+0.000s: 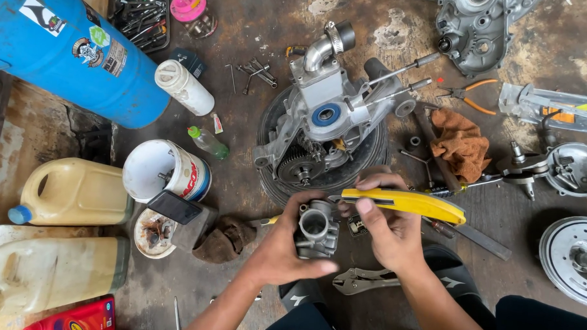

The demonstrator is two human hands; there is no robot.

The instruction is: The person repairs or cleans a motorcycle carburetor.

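My left hand (pixel 284 246) grips a small grey metal engine part (pixel 316 229) with a round bore, held low in the middle of the view. My right hand (pixel 389 230) holds a yellow utility knife (pixel 406 203), its front end pointing left at the top of that part. Just beyond both hands, a grey engine case (pixel 327 117) with gears and a curved pipe rests on a black round disc (pixel 273 184) on the floor.
Locking pliers (pixel 367 281) lie under my right wrist. A brown rag (pixel 462 143), orange-handled pliers (pixel 468 94) and metal covers (pixel 573 256) are to the right. At left stand a blue cylinder (pixel 70 46), a white tub (pixel 166 170) and yellowish jugs (pixel 71 191).
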